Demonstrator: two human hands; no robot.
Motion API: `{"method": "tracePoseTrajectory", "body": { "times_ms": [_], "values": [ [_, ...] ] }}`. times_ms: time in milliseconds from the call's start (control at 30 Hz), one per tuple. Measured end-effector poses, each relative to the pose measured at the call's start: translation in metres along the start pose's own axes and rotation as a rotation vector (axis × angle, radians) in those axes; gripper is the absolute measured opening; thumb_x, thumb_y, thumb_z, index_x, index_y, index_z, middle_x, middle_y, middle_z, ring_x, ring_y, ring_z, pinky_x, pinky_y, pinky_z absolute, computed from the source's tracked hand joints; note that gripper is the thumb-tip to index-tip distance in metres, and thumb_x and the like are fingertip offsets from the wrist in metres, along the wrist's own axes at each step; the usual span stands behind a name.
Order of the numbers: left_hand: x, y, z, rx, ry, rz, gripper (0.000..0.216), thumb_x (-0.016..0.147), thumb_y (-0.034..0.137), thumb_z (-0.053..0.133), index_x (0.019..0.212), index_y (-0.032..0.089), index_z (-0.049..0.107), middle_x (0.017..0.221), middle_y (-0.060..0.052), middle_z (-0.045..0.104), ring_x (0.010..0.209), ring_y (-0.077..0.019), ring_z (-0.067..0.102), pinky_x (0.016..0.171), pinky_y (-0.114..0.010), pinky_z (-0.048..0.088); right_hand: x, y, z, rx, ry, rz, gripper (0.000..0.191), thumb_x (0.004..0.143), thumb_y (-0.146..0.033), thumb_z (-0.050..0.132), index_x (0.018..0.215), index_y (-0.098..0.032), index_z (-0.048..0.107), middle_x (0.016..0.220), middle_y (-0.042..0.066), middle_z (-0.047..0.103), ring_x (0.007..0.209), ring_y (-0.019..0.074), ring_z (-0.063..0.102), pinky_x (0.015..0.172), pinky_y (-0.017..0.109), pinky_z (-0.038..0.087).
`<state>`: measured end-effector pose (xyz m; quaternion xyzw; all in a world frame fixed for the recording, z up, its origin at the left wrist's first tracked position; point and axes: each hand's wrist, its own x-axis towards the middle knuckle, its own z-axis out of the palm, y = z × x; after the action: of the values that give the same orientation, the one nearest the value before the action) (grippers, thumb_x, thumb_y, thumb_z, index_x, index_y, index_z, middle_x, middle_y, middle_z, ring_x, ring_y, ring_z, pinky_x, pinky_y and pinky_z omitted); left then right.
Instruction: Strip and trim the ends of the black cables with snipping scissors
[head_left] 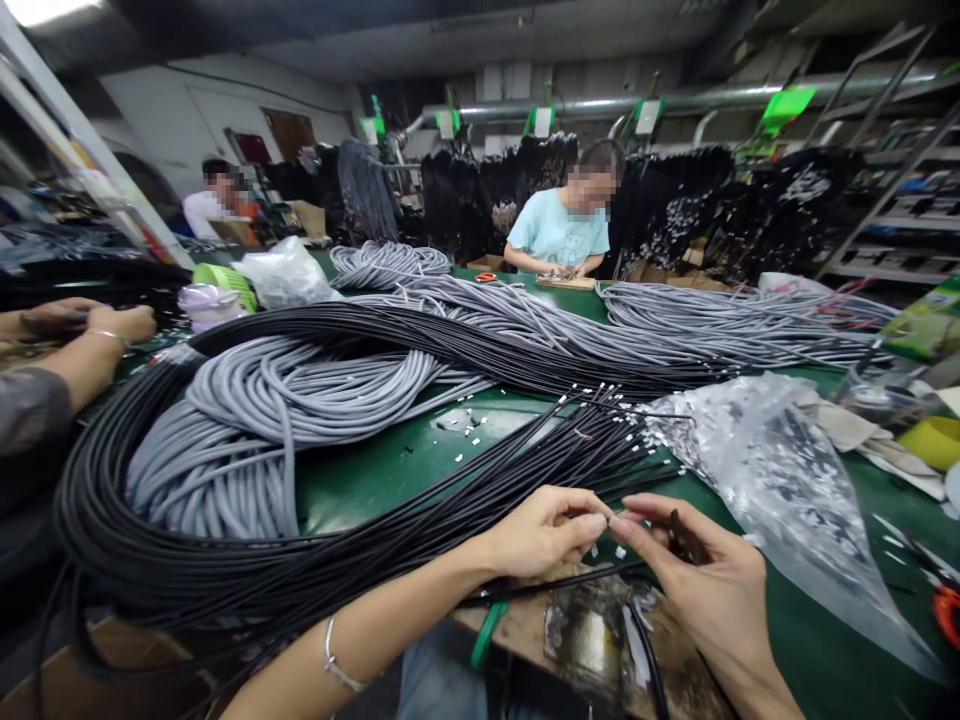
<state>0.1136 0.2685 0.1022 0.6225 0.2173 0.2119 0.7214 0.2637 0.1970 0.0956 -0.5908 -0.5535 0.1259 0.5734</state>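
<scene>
My left hand (544, 530) and my right hand (694, 575) meet fingertip to fingertip at the near edge of the green table (360, 470). Both pinch something small between thumb and forefinger, apparently the end of a thin black cable (555, 582) that lies under them. A big bundle of black cables (300, 560) sweeps from my left round to the loose ends (600, 415), which carry small white tips just beyond my hands. Small white pieces (469, 425) lie scattered on the table.
Grey cable coils (247, 430) and long grey bundles (712, 325) cover the table. A clear plastic bag (772, 470) lies at my right. Another person's arm (82, 350) rests at far left; a person in a light blue shirt (559, 235) works opposite. Racks of black cables stand behind.
</scene>
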Motion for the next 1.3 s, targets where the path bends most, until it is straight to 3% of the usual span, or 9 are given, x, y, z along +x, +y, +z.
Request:
{"method": "tracePoseTrajectory", "body": {
  "times_ms": [133, 333, 567, 767, 967, 1033, 1167, 1300],
  "values": [
    [0.002, -0.006, 0.0, 0.069, 0.068, 0.043, 0.037, 0.078, 0.045, 0.054, 0.084, 0.009, 0.058, 0.051, 0.007, 0.04, 0.043, -0.0043, 0.033, 0.044, -0.019, 0.027, -0.001, 0.002, 0.001, -0.048, 0.003, -0.007, 0.018, 0.07, -0.033, 0.07, 0.079, -0.018, 0.068, 0.06, -0.001, 0.062, 0.042, 0.0076, 0.045, 0.039, 0.018, 0.04],
    [-0.002, -0.004, 0.002, 0.624, 0.286, 0.28, 0.022, 0.084, 0.025, 0.049, 0.086, 0.012, 0.066, 0.078, -0.006, 0.062, 0.071, -0.0138, 0.054, 0.058, -0.022, 0.039, -0.002, 0.004, 0.003, -0.089, 0.002, -0.043, 0.015, 0.073, -0.031, 0.068, 0.081, -0.018, 0.067, 0.067, 0.002, 0.065, 0.049, 0.0107, 0.054, 0.045, 0.02, 0.046],
    [-0.007, -0.004, 0.0, 0.855, 0.392, 0.4, 0.016, 0.082, 0.019, 0.051, 0.084, 0.012, 0.066, 0.07, -0.004, 0.055, 0.058, -0.0108, 0.049, 0.053, -0.022, 0.038, -0.001, -0.001, 0.003, -0.149, -0.098, -0.207, 0.008, 0.082, -0.02, 0.057, 0.085, -0.02, 0.065, 0.083, 0.004, 0.063, 0.071, 0.0142, 0.06, 0.062, 0.024, 0.048],
    [-0.009, -0.006, 0.002, 0.988, 0.398, 0.442, 0.018, 0.082, 0.018, 0.049, 0.087, 0.011, 0.065, 0.073, -0.005, 0.055, 0.06, -0.0121, 0.05, 0.056, -0.024, 0.04, -0.002, 0.004, 0.004, -0.26, -0.127, -0.264, 0.01, 0.081, -0.016, 0.055, 0.088, -0.019, 0.062, 0.088, 0.005, 0.057, 0.075, 0.0146, 0.058, 0.062, 0.024, 0.048],
    [-0.007, -0.005, 0.002, 0.922, 0.392, 0.408, 0.023, 0.086, 0.018, 0.043, 0.088, 0.011, 0.065, 0.075, -0.006, 0.059, 0.065, -0.0134, 0.053, 0.06, -0.024, 0.043, -0.006, -0.003, 0.005, -0.272, -0.129, -0.508, 0.023, 0.081, -0.007, 0.051, 0.096, -0.02, 0.063, 0.088, 0.006, 0.06, 0.074, 0.0143, 0.06, 0.063, 0.024, 0.048],
    [-0.006, -0.004, 0.001, 0.846, 0.4, 0.397, 0.024, 0.088, 0.019, 0.042, 0.086, 0.012, 0.065, 0.076, -0.006, 0.061, 0.069, -0.0135, 0.055, 0.064, -0.024, 0.043, -0.005, -0.005, 0.004, -0.238, -0.077, -0.441, 0.02, 0.082, -0.01, 0.052, 0.095, -0.021, 0.064, 0.084, 0.004, 0.061, 0.07, 0.0139, 0.06, 0.063, 0.024, 0.048],
    [-0.006, -0.002, -0.001, 0.625, 0.403, 0.33, 0.029, 0.09, 0.023, 0.041, 0.077, 0.013, 0.064, 0.073, -0.004, 0.062, 0.067, -0.0121, 0.054, 0.064, -0.023, 0.041, 0.0, -0.004, 0.003, -0.237, -0.039, -0.164, 0.013, 0.084, -0.026, 0.056, 0.092, -0.02, 0.064, 0.068, 0.001, 0.059, 0.054, 0.0118, 0.053, 0.051, 0.023, 0.045],
    [-0.006, -0.002, -0.002, 0.41, 0.385, 0.247, 0.033, 0.089, 0.032, 0.042, 0.074, 0.011, 0.062, 0.069, -0.002, 0.058, 0.056, -0.008, 0.047, 0.052, -0.019, 0.035, 0.003, -0.001, 0.005, -0.252, -0.135, -0.109, 0.028, 0.085, -0.036, 0.053, 0.105, -0.019, 0.06, 0.087, 0.004, 0.064, 0.072, 0.0155, 0.061, 0.061, 0.024, 0.049]
  ]
}}
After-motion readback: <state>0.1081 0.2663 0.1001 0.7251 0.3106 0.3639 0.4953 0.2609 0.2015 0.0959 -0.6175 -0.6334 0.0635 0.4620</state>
